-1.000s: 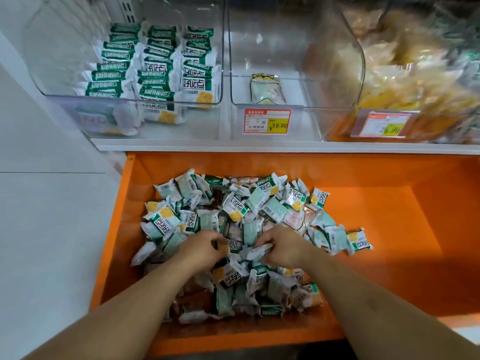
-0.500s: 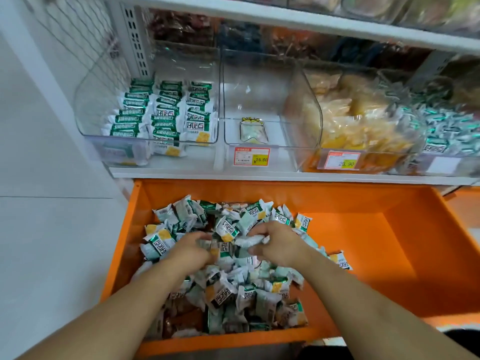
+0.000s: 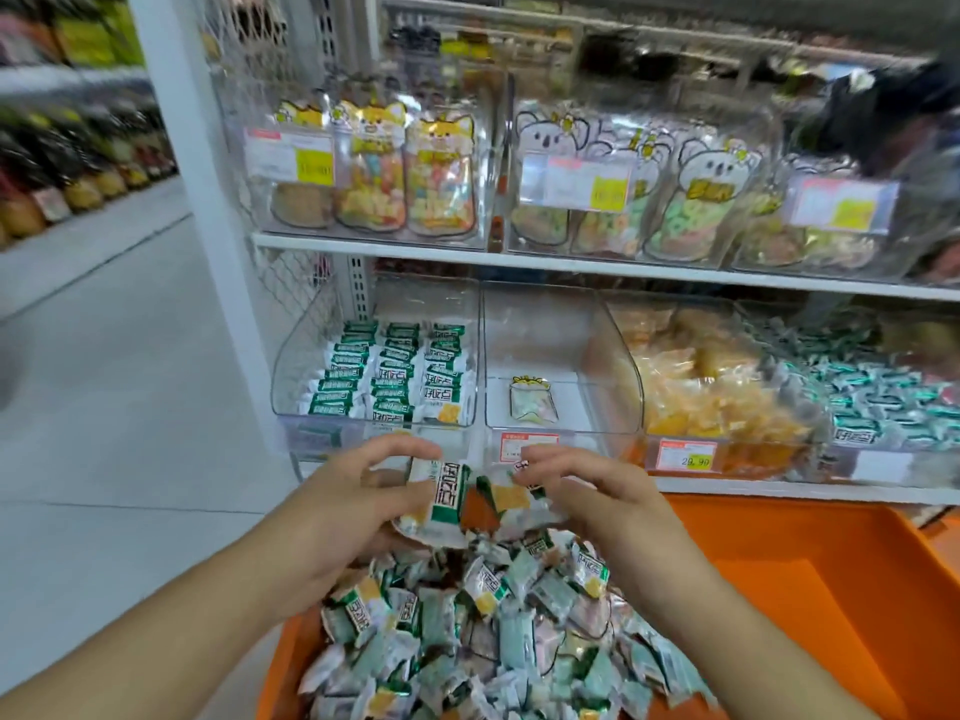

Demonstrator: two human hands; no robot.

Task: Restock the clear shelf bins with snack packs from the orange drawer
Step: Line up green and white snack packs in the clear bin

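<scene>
Two hands hold a small bunch of snack packs point(image 3: 467, 498) above the pile point(image 3: 493, 631) in the orange drawer point(image 3: 831, 589), in front of the lower shelf edge. Top pack in the bunch: white and green wrapper, long axis near vertical in view, tilted slightly, printed face toward the camera, yellow patch at its lower end. Others beneath it lie crosswise, partly hidden; count cannot be told.

Left hand point(image 3: 358, 506): forearm enters from lower left, palm turned inward to the right, fingers curled over the top of the bunch, thumb underneath; grip closed round the packs. Right hand point(image 3: 597, 491): forearm enters from lower right, palm down and inward, fingers bent, fingertips pinching the right end of the bunch.

Left bin point(image 3: 374, 376): clear, on the lower shelf, just above and behind the left hand. Holds matching packs laid in three neat columns, long axes running left to right. Middle bin point(image 3: 550, 356) holds one small pouch point(image 3: 532, 402) lying flat. Next bin point(image 3: 727, 387) to the right holds yellow-orange packs heaped loosely; far right bin point(image 3: 893, 387) holds green and white packs, blurred.

Upper shelf: clear bins with upright animal-print pouches point(image 3: 405, 168). Price tags point(image 3: 685, 454) on bin fronts, mostly unreadable.
</scene>
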